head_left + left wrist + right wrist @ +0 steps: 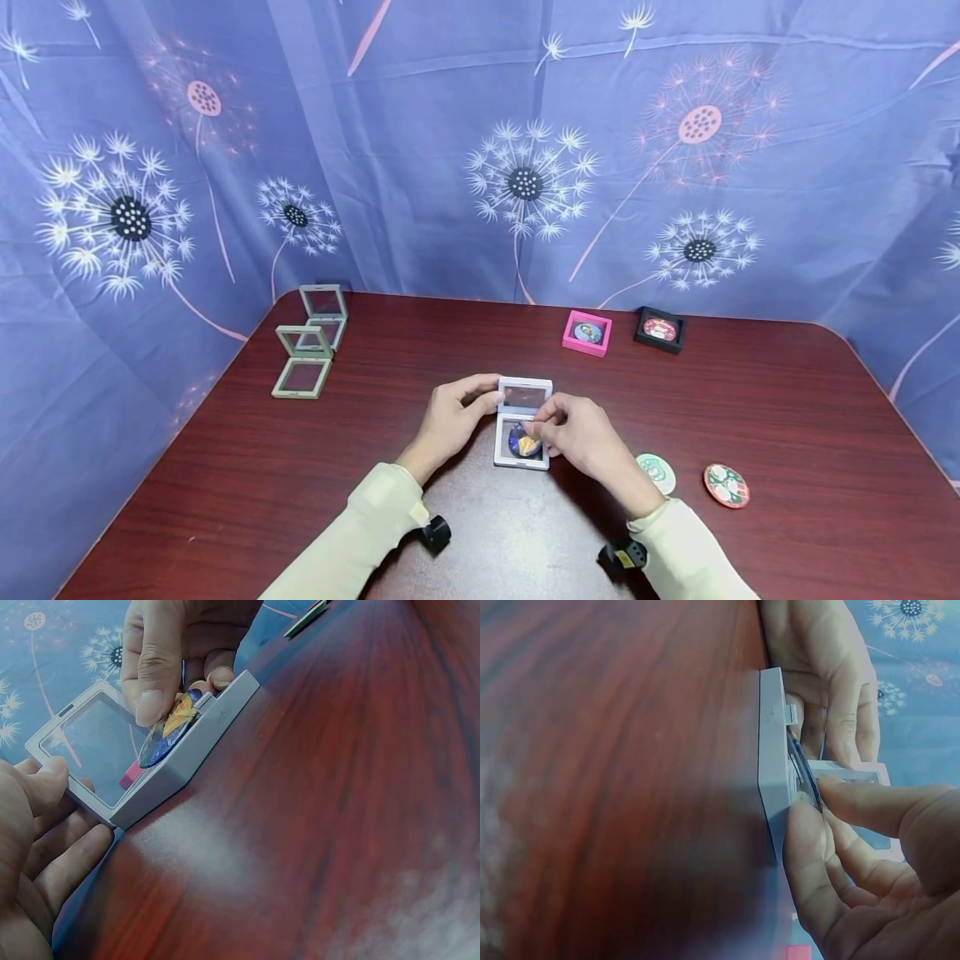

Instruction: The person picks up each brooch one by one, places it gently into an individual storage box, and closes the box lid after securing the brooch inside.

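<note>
White hinged case (522, 433), open, table centre: left hand (450, 419) grips its lid edge; right hand (573, 429) pinches a blue-orange badge (522, 441), seemingly tilted, over its base.

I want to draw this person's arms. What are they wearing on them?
Both arms wear long, pale cream sleeves that reach to the wrists. The left hand and the right hand are bare: no gloves, and no rings that show. A small black device is strapped under the left wrist, and another black device under the right wrist.
</note>
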`<action>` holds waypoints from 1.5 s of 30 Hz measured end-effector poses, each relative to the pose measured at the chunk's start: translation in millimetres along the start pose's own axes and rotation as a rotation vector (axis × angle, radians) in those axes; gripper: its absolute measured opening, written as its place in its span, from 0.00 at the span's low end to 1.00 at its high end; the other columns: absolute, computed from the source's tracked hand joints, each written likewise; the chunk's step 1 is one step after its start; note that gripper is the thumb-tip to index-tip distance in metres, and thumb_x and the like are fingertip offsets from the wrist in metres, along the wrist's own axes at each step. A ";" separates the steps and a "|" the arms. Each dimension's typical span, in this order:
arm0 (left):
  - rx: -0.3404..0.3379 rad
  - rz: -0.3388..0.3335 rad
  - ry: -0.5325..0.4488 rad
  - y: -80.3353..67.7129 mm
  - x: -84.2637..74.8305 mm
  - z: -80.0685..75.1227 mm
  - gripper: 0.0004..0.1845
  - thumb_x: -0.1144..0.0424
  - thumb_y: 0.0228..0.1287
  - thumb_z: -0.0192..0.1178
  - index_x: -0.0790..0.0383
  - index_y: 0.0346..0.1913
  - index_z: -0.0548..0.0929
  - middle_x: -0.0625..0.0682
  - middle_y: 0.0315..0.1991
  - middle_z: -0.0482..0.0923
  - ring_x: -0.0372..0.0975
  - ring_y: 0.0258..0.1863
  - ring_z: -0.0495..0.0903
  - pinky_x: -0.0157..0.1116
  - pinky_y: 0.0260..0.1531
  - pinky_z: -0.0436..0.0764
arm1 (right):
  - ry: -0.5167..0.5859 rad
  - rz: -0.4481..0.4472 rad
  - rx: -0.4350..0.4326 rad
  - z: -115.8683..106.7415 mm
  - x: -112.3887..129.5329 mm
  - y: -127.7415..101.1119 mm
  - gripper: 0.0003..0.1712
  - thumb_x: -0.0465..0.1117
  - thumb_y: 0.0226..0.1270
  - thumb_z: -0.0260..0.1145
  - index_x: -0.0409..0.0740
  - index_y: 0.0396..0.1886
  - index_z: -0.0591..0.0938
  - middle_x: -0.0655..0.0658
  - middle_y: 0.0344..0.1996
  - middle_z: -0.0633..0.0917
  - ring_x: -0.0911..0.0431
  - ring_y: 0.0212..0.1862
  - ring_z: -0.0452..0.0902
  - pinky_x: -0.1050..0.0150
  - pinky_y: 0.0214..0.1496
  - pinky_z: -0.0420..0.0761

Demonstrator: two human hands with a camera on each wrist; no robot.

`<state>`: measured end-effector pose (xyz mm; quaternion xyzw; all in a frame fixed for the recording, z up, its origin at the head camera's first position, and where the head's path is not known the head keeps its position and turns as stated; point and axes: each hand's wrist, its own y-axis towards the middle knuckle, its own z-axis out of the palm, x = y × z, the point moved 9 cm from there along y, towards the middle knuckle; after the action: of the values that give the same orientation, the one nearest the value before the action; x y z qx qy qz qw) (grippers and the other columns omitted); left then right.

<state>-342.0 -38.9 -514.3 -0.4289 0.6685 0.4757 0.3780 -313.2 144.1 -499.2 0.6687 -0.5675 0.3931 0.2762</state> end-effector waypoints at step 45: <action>0.013 0.025 -0.039 -0.2 -4.6 0.6 0.14 0.70 0.73 0.68 0.68 0.58 0.88 0.57 0.46 0.91 0.41 0.45 0.89 0.32 0.45 0.87 | 0.007 0.012 0.029 0.5 -0.3 -0.1 0.06 0.32 0.68 0.75 0.40 0.33 0.85 0.49 0.25 0.85 0.56 0.24 0.84 0.63 0.27 0.85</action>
<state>-340.1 -37.4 -510.3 -0.4086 0.6694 0.4843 0.3877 -313.0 143.8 -499.7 0.6676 -0.5649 0.4054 0.2663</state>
